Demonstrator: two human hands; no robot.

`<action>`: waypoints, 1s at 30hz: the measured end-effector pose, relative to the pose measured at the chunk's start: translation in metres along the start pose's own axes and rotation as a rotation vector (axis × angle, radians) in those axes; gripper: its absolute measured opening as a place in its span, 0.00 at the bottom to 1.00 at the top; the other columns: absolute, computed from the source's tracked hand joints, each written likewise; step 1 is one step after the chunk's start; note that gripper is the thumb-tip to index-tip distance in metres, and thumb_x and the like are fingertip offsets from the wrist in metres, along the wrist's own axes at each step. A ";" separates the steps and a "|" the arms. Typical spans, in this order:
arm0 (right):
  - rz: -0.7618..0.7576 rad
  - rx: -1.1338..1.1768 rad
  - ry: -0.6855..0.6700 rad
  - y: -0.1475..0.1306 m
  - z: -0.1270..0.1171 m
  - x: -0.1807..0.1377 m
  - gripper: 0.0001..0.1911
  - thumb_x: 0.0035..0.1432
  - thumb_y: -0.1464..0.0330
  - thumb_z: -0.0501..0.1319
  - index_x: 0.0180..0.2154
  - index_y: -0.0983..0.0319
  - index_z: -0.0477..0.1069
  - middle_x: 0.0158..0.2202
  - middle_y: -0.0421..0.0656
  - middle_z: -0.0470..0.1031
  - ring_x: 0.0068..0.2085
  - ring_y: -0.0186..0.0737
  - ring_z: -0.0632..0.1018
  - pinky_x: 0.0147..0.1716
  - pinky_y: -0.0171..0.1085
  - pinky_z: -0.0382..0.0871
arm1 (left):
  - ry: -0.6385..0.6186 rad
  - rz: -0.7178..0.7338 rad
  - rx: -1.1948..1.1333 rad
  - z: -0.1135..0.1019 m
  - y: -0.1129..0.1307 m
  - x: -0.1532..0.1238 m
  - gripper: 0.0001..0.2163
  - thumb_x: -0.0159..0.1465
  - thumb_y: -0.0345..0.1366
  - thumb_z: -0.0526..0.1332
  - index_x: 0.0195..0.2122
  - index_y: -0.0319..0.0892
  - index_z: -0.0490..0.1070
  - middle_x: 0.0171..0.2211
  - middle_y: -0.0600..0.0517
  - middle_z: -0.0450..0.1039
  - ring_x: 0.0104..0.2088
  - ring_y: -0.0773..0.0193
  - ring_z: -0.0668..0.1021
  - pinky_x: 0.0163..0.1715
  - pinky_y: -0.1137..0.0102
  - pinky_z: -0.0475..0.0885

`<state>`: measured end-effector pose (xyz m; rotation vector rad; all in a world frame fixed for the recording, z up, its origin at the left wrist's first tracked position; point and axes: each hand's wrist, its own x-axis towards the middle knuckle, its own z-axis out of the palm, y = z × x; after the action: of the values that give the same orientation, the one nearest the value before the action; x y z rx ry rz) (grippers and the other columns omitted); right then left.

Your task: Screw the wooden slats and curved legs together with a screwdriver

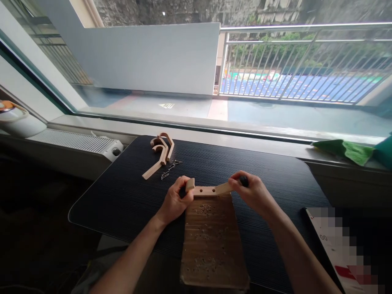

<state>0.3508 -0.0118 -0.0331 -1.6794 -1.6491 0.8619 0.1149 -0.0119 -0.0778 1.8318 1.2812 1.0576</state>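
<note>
Between my two hands is a bent wooden hook (206, 191) with two dark holes in its flat middle. Its curled left end is gripped by the fingers of my left hand (177, 199). My right hand (252, 188) pinches its straight right end, and a black rounded object (243, 181), mostly hidden, also sits in that hand. Under the hook lies a brown board (211, 241) pitted with small holes; the hook rests along or just above its far edge.
More curved wooden hooks (163, 151) lie in a pile on the dark table (116, 200), beside several loose screws (170, 168). A white box-like item (327, 241) stands at the right. A green cloth (344, 151) rests on the sill, below a large window.
</note>
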 end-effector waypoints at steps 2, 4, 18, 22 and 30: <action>-0.001 0.037 -0.025 0.002 0.001 0.000 0.13 0.52 0.59 0.57 0.27 0.62 0.70 0.20 0.36 0.63 0.23 0.31 0.62 0.23 0.32 0.56 | 0.013 0.023 0.016 0.005 -0.003 0.000 0.01 0.58 0.29 0.54 0.31 0.41 0.63 0.30 0.54 0.65 0.32 0.69 0.69 0.36 0.73 0.65; -0.003 0.075 -0.048 0.005 0.002 0.000 0.12 0.52 0.59 0.56 0.27 0.61 0.69 0.19 0.35 0.60 0.22 0.30 0.60 0.22 0.32 0.55 | 0.020 0.043 0.039 0.007 -0.003 0.000 0.02 0.58 0.28 0.54 0.32 0.41 0.63 0.31 0.54 0.65 0.33 0.68 0.69 0.37 0.73 0.65; -0.039 0.046 -0.020 0.004 0.000 -0.003 0.11 0.53 0.60 0.55 0.28 0.60 0.70 0.23 0.37 0.68 0.26 0.33 0.67 0.25 0.32 0.57 | 0.090 0.002 0.148 0.010 0.000 0.001 0.06 0.60 0.34 0.54 0.36 0.40 0.67 0.34 0.52 0.71 0.36 0.66 0.74 0.41 0.71 0.69; 0.000 0.143 0.100 0.005 -0.013 -0.011 0.15 0.53 0.58 0.56 0.28 0.62 0.71 0.20 0.37 0.66 0.24 0.33 0.66 0.24 0.33 0.58 | 0.020 0.048 0.181 -0.010 -0.003 -0.006 0.21 0.60 0.35 0.57 0.55 0.42 0.59 0.48 0.48 0.70 0.45 0.63 0.74 0.48 0.67 0.69; 0.217 0.192 0.180 0.027 -0.015 -0.040 0.18 0.52 0.55 0.55 0.34 0.62 0.72 0.21 0.41 0.73 0.18 0.34 0.68 0.19 0.34 0.61 | -0.654 0.618 0.711 -0.055 0.033 -0.038 0.35 0.52 0.20 0.53 0.62 0.48 0.52 0.64 0.49 0.50 0.64 0.55 0.54 0.62 0.55 0.49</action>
<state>0.3782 -0.0527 -0.0452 -1.7654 -1.2411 0.9112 0.0725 -0.0544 -0.0331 2.9006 0.7234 0.1628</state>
